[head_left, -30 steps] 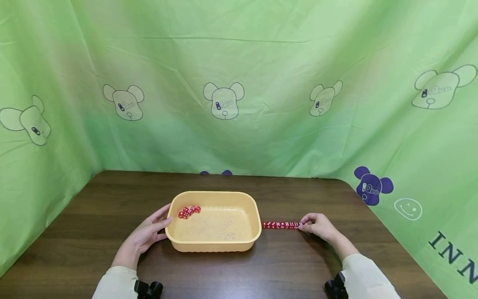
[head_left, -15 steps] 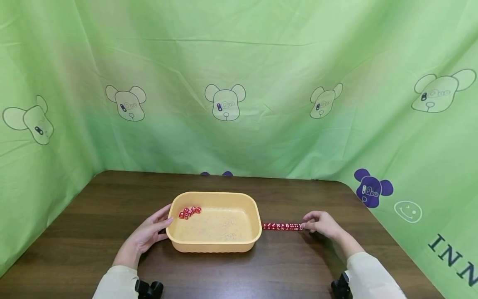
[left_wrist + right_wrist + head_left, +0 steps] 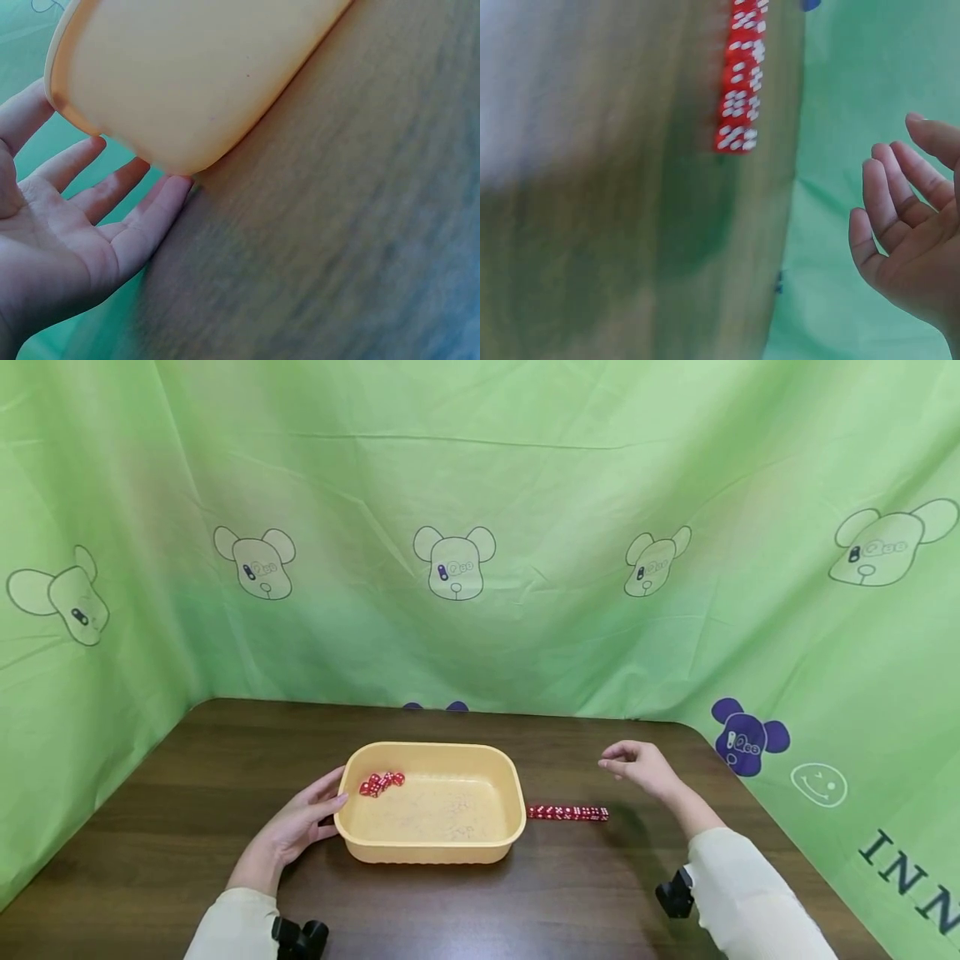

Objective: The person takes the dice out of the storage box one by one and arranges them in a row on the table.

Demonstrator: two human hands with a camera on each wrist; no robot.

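A yellow plastic tub (image 3: 431,853) stands on the table, with several loose red dice (image 3: 382,783) inside at its left end. My left hand (image 3: 303,817) holds the tub's left end, thumb over the rim and fingers spread against the outer wall. In the left wrist view, fingertips (image 3: 178,182) touch the tub (image 3: 202,82) near its base. Beyond the tub's right side, a straight row of red dice with white dots (image 3: 567,813) lies on the table. My right hand (image 3: 639,767) hovers behind the row's right end, fingers loosely bent, holding nothing visible.
The dark wooden table (image 3: 450,910) has a green printed cloth (image 3: 540,635) hanging behind it and along both sides. A black wrist camera (image 3: 675,894) sits on the right wrist, another (image 3: 299,937) on the left.
My right hand has let go of the row's right end and moved up and away from it. The row of dice stays beside the tub. The left hand keeps its place.
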